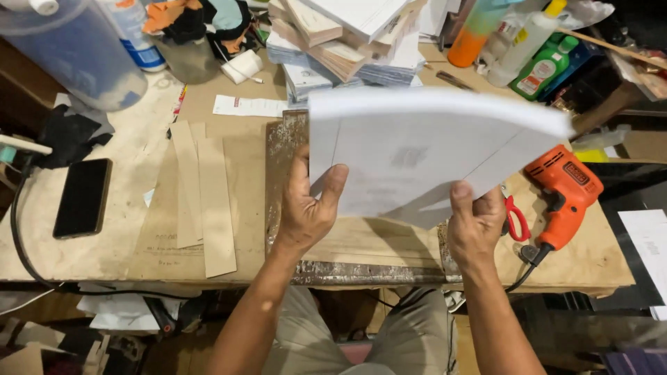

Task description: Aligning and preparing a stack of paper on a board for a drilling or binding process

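A thick sheaf of white paper [417, 149] is held up above the middle of the workbench [125, 229], tilted so its lower face shows to the camera. The left hand [306, 208] grips the near left edge, thumb pressed on the face and fingers curled behind; the right hand [476, 226] pinches the near right corner the same way (both are closed on the paper). To keep the sheets square, it looks best to hold both grips even and firm, so that the edges stay flush and no leaves fan out.

Under the sheaf lies one worn wooden board [347, 243] with a paint-flecked edge. Just right of the right hand sit one pair of red-handled scissors [515, 219] and one orange power drill [566, 191]. To the left lie about three brown cardboard strips [205, 201], then one black phone [83, 198]. At the back stands one leaning pile of paper bundles [347, 42], and beside it at least three plastic bottles [528, 42]
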